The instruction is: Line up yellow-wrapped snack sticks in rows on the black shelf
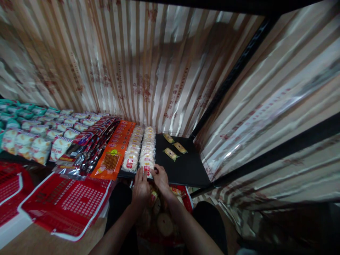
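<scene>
Both my hands meet at the front edge of a black shelf [186, 170]. My left hand [140, 189] has its fingers together on the nearest white snack packet [147, 166] of a row of such packets [147, 147]. My right hand [160, 179] grips the same packet from the right side. A second row of white packets [132, 148] lies just to the left. Below my hands, a red bag [162, 219] on my lap holds more wrapped snacks.
Orange packets [115, 150], dark foil packets [91, 145] and white-and-green bags [32, 131] fill the shelf to the left. Three small yellow packets [174, 147] lie at the back right. Striped plastic sheeting [143, 63] walls the shelf. A red-and-white bag [66, 205] lies at lower left.
</scene>
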`<action>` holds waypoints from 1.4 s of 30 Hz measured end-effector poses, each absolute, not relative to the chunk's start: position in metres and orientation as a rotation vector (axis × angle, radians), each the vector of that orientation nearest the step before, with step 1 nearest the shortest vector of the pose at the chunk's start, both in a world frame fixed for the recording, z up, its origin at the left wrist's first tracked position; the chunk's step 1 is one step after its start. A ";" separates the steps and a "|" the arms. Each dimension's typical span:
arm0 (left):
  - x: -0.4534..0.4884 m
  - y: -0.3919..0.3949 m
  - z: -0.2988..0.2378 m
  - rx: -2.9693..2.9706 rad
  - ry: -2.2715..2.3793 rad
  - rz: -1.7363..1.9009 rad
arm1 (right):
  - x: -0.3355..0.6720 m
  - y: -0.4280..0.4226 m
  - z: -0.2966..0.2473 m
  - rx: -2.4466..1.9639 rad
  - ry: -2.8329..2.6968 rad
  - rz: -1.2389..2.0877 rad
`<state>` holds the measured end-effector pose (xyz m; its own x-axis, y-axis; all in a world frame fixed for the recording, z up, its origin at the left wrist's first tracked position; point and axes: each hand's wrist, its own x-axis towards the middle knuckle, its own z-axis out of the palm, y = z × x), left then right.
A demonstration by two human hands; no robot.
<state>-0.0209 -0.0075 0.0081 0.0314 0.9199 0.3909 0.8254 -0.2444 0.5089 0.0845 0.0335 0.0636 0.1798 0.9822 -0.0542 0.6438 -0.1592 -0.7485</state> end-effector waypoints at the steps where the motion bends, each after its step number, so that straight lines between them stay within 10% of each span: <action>1: -0.021 -0.007 0.007 2.157 1.841 1.017 | 0.084 0.034 0.063 -1.869 -1.523 0.751; 42: -0.006 0.024 0.009 2.105 1.845 0.994 | 0.076 0.053 0.067 -2.121 -1.626 0.586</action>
